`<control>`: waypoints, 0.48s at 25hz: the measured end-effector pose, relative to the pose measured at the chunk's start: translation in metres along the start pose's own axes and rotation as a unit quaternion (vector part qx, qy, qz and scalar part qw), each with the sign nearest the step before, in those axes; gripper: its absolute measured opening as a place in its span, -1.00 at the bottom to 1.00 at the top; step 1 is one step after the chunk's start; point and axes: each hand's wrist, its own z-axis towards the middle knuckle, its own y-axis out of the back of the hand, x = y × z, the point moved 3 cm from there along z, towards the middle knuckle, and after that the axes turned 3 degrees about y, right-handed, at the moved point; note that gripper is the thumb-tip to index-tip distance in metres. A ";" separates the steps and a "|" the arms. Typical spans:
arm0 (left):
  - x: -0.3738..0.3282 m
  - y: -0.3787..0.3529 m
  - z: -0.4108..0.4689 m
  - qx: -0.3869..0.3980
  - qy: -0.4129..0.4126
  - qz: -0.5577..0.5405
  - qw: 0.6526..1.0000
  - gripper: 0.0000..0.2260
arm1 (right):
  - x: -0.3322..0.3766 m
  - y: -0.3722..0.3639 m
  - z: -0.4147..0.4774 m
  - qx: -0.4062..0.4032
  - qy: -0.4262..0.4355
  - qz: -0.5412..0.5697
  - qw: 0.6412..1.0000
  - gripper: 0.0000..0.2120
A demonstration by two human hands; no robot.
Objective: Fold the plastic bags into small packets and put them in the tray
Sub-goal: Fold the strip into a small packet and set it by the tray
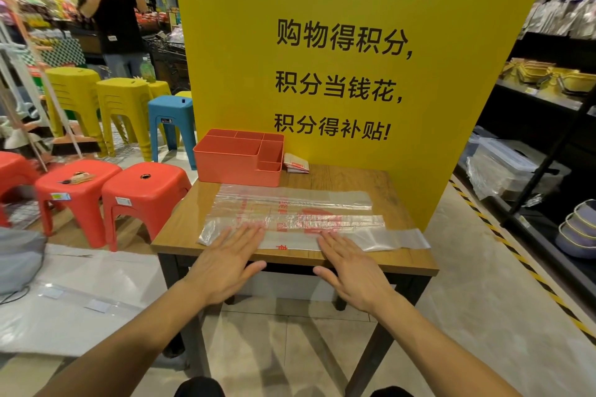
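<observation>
While pressing the plastic bag [290, 203] flat on the counter [371, 177] with left hand [225, 264] and right hand [353, 271] spread, gripping nothing, smooth outward and crease sharply before folding toward the tray [238, 176] behind.

small wooden table [403, 190] sits right against a big yellow sign panel [451, 42] with black chinese lettering. out past the left hand [222, 264] there's a few red stools [145, 190], then yellow stools [122, 97] and a blue stool [171, 109] further back. beyond the right hand [354, 271], dark store shelves [548, 100] holding bowls [577, 232], plus black-and-yellow hazard tape [516, 255] running along the pale tiled floor [290, 348].
</observation>
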 end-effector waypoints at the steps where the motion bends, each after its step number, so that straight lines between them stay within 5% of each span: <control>1: 0.007 -0.001 -0.004 -0.006 0.010 -0.002 1.000 -0.34 | -0.009 0.002 -0.006 0.001 -0.009 -0.005 1.000 -0.28; 6: 0.045 -0.008 -0.021 -0.055 0.056 0.012 0.997 -0.34 | -0.057 0.008 -0.037 0.007 -0.080 -0.018 0.997 -0.22; 12: 0.055 -0.001 -0.018 -0.125 0.004 0.100 0.987 -0.49 | -0.093 0.009 -0.054 0.006 -0.142 -0.034 0.989 -0.16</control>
